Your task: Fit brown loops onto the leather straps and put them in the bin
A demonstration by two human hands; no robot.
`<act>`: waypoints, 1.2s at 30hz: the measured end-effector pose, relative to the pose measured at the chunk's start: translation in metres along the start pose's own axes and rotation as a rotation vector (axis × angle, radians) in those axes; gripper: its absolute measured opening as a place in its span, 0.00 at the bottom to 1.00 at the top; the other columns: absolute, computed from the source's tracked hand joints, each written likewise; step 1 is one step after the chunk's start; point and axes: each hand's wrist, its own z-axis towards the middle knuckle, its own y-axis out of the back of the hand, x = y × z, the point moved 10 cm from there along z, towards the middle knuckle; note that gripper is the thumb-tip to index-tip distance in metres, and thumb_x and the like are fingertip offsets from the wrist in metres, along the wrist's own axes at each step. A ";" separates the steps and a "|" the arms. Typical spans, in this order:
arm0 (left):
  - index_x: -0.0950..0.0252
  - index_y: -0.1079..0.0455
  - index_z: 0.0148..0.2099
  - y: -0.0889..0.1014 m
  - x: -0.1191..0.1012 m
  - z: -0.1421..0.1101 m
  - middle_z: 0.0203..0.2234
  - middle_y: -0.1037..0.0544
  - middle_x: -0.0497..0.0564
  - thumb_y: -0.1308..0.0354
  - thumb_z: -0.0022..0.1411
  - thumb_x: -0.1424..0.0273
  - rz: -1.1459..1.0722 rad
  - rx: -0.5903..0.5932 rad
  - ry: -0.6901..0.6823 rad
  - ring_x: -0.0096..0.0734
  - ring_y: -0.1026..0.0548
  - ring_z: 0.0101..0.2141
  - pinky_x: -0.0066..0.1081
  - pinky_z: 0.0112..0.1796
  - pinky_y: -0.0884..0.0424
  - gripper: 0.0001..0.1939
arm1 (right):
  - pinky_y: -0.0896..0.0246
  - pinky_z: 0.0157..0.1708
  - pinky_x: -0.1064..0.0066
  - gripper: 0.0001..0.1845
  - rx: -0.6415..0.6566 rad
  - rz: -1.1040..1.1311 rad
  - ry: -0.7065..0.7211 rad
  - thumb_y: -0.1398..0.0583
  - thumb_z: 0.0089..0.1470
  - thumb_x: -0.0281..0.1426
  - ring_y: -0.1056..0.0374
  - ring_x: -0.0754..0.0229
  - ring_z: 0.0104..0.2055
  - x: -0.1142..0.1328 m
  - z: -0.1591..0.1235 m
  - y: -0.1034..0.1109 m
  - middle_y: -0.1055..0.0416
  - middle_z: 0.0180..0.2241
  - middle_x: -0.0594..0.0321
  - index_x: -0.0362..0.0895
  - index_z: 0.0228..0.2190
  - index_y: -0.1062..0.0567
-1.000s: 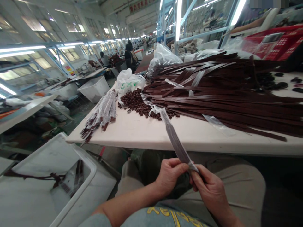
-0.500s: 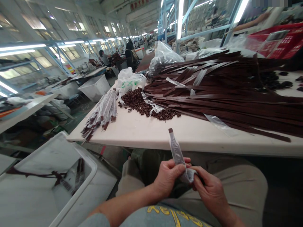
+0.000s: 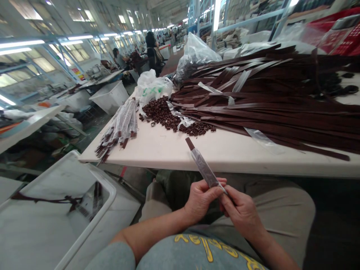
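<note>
Above my lap, a dark brown strap (image 3: 203, 165) wrapped in clear plastic is held by both hands, its bare brown tip pointing up and left over the table edge. My left hand (image 3: 202, 198) pinches the wrapped part between thumb and fingers. Close against it, my right hand (image 3: 242, 210) closes on the lower end, which its fingers mostly hide. Past the strap's tip lies a heap of small brown loops (image 3: 165, 116). Left of these, a bundle of plastic-wrapped straps (image 3: 119, 127) rests on the table.
Long brown strips (image 3: 253, 108) cover the right of the white table (image 3: 157, 152). Plastic bags (image 3: 154, 88) stand behind the loops. A white bin (image 3: 112, 195) with brown scraps inside is at my left. A red basket (image 3: 343, 37) sits at the far right. People work farther back.
The strap has tilted further left, and more of its bare brown tip shows. The crumpled plastic at its lower end now lies narrow between my hands. My right hand has moved closer to my left.
</note>
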 end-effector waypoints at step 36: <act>0.65 0.24 0.37 0.073 -0.024 0.012 0.25 0.24 0.44 0.28 0.47 0.67 0.084 -0.140 0.071 0.17 0.28 0.21 0.19 0.25 0.31 0.15 | 0.51 0.17 0.76 0.28 0.660 0.185 -0.620 0.43 0.57 0.56 0.46 0.69 0.18 -0.082 -0.080 0.059 0.38 0.18 0.70 0.43 0.27 0.32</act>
